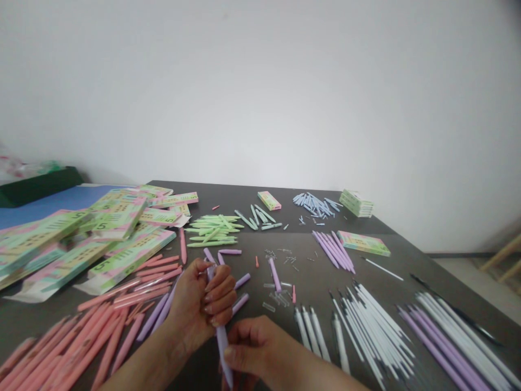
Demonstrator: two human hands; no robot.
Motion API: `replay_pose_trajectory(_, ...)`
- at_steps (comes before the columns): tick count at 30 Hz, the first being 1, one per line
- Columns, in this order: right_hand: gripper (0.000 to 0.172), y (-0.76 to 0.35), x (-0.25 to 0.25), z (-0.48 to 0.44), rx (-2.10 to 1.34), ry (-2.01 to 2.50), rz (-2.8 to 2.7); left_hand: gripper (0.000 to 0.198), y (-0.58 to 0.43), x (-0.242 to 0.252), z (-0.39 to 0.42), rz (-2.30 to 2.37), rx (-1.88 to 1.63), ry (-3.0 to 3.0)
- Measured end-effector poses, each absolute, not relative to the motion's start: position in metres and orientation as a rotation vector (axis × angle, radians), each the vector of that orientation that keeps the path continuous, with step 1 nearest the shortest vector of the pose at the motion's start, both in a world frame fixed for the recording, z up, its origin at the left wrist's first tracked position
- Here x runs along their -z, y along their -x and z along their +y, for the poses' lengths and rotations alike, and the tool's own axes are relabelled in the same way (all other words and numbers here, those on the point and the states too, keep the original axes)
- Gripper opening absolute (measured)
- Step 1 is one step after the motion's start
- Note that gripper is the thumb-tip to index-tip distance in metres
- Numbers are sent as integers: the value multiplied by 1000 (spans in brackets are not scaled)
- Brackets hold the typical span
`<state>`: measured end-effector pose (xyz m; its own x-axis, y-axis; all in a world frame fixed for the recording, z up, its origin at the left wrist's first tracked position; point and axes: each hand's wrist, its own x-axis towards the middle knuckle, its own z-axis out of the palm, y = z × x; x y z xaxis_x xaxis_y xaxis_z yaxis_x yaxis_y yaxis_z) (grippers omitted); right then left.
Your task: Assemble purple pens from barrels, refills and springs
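Note:
My left hand (209, 298) is closed around the upper part of a purple pen (223, 347), which tilts with its tapered end pointing down toward me. The thumb and fingers of my right hand (256, 347) pinch the same pen near its lower end. Several loose purple pen barrels (243, 280) lie just beyond my hands. To the left are purple barrels (158, 315) beside many pink pens (81, 347). White refills (374, 331) lie to the right, partly fanned out, with several white pens (313, 331) nearer my right hand.
Printed pen boxes (118, 217) are heaped at left. Green pens (215, 228) and blue parts (315, 203) lie farther back. Small clear parts (280, 298) and springs (290, 259) are scattered mid-table. Stacked boxes (356, 203) stand at the back right, near the wall (260, 98).

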<state>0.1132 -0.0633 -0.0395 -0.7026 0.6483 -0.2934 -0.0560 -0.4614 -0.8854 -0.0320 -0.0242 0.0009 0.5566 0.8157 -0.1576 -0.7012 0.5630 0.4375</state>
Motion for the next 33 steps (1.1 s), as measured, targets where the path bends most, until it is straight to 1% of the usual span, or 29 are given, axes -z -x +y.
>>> replay_pose_trajectory(5,49,-113,42,-62,-2190,855,-1269,41,31,-1,-25,370,-943,-322)
replay_pose_trajectory(11,50,-113,43,-62,-2199,850,-1257,36,32,-1,-24,360,-969,-329)
replay_pose_trajectory(16,48,-117,38,-60,-2175,838,-1235,36,29,-9,-27,361,-1038,-355)
replay_pose_trajectory(22,45,-130,25,-47,-2000,928,-1135,39,24,-13,-26,414,-1193,-435)
replay_pose_trajectory(26,38,-149,16,-35,-1855,937,-1062,33,25,-7,-21,488,-1298,-560)
replay_pose_trajectory(29,38,-163,11,-26,-1794,971,-1022,24,26,-3,-19,608,-1333,-709)
replay_pose_trajectory(33,43,-176,8,-18,-1692,1013,-1076,16,25,-3,-19,1077,-1390,-1145)
